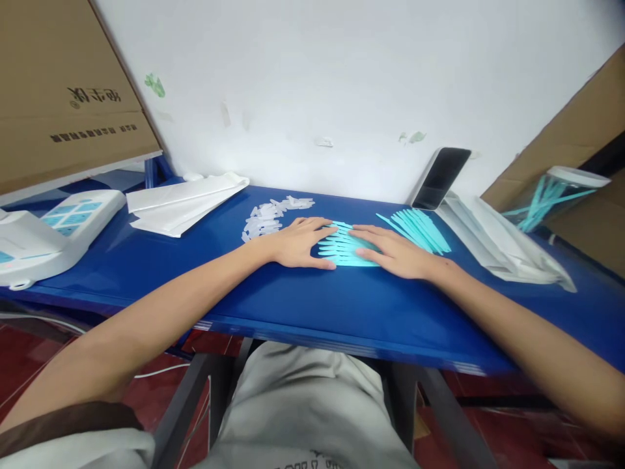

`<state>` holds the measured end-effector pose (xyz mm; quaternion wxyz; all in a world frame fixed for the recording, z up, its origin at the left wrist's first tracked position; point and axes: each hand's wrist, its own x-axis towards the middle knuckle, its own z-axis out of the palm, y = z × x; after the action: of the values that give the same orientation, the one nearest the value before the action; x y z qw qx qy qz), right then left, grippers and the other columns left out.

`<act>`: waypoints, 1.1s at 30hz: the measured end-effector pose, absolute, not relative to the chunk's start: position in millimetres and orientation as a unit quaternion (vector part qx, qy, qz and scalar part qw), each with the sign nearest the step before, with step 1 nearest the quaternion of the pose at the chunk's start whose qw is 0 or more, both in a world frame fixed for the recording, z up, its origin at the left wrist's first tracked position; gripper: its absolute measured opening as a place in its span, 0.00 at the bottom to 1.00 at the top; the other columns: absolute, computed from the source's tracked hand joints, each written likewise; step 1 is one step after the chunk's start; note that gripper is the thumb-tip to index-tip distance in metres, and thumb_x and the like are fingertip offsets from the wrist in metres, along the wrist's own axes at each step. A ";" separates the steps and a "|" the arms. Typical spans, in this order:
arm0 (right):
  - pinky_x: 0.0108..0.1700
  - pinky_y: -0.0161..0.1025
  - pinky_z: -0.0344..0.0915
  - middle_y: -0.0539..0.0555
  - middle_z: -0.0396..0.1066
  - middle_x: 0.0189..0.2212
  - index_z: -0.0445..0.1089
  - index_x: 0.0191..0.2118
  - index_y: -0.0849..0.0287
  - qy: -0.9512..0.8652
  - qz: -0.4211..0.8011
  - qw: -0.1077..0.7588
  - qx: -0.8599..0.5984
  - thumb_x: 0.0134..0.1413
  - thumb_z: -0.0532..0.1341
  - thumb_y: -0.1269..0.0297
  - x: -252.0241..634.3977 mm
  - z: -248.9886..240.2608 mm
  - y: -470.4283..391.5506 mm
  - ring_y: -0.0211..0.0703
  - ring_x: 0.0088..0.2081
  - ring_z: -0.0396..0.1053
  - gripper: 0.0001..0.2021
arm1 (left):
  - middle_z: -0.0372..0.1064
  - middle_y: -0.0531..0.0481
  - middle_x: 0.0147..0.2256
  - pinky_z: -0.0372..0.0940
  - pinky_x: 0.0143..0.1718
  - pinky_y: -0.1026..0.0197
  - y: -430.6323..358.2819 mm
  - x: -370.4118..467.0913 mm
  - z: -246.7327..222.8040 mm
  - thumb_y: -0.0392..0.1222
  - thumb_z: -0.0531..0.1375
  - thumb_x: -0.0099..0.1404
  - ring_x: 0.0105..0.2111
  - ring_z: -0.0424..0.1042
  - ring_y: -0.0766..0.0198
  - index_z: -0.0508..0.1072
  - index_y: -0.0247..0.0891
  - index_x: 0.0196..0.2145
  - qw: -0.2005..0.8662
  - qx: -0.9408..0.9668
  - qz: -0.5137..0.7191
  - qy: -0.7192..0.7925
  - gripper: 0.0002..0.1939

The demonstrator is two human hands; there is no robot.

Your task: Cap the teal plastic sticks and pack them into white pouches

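Note:
Several thin turquoise sticks (342, 249) lie side by side on the blue table, between my two hands. My left hand (301, 243) rests at their left ends, fingers stretched out and thumb apart. From the other side my right hand (393, 249) lies over their right ends with its fingers spread. Both hands look flat and grip nothing. A second bunch of turquoise sticks (420, 229) is fanned out just beyond my right hand. Behind my left hand is a loose pile of small translucent white pieces (263, 218).
Folded white paper or plastic bags (188, 202) lie at the left, near a white device with blue panels (78, 215). A phone (443, 176) leans on the wall. White bags (502, 241) and a clear container of turquoise sticks (547, 195) are at the right. Cardboard (63, 98) stands left.

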<state>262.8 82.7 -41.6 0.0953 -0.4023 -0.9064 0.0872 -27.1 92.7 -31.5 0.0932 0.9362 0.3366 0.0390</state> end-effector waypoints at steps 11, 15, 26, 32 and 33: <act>0.70 0.66 0.55 0.66 0.60 0.71 0.63 0.71 0.56 -0.901 0.075 0.113 -0.412 0.70 0.47 0.36 254.2 -45.1 88.0 0.65 0.71 0.58 0.37 | 0.46 0.34 0.74 0.45 0.70 0.35 99.4 -30.5 -37.0 0.68 0.49 0.74 0.73 0.46 0.38 0.54 0.39 0.74 0.083 0.927 0.062 0.359 0.42; 0.68 0.65 0.58 0.68 0.63 0.69 0.66 0.69 0.58 -0.890 0.055 0.141 -0.430 0.70 0.48 0.38 254.8 -48.8 97.9 0.66 0.68 0.63 0.36 | 0.50 0.32 0.72 0.47 0.69 0.34 105.9 -32.9 -43.5 0.66 0.49 0.75 0.72 0.49 0.38 0.59 0.38 0.72 0.054 0.917 0.108 0.380 0.38; 0.70 0.65 0.57 0.65 0.63 0.70 0.67 0.69 0.58 -0.897 0.066 0.131 -0.417 0.70 0.50 0.38 255.9 -44.9 91.6 0.67 0.70 0.60 0.35 | 0.69 0.44 0.25 0.59 0.49 0.45 93.9 -23.1 -27.1 0.48 0.45 0.77 0.33 0.68 0.55 0.72 0.38 0.22 -0.034 0.907 0.225 0.354 0.29; 0.70 0.64 0.57 0.63 0.60 0.72 0.68 0.68 0.55 -0.917 0.029 0.142 -0.373 0.71 0.51 0.43 260.0 -42.5 86.0 0.64 0.72 0.57 0.30 | 0.74 0.41 0.40 0.65 0.43 0.54 98.3 -29.5 -32.2 0.50 0.49 0.76 0.38 0.72 0.55 0.77 0.35 0.50 0.018 0.931 0.215 0.296 0.23; 0.69 0.65 0.58 0.63 0.60 0.72 0.69 0.67 0.55 -0.923 0.017 0.143 -0.358 0.71 0.52 0.45 259.9 -41.5 83.0 0.64 0.72 0.57 0.29 | 0.72 0.39 0.46 0.66 0.47 0.53 99.4 -30.4 -33.9 0.51 0.49 0.76 0.43 0.72 0.53 0.75 0.35 0.56 0.015 0.937 0.208 0.282 0.24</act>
<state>259.9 83.0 -41.5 0.1426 -0.3580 -0.9226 0.0175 -30.4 99.4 -33.9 0.0152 0.9366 0.2819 0.2077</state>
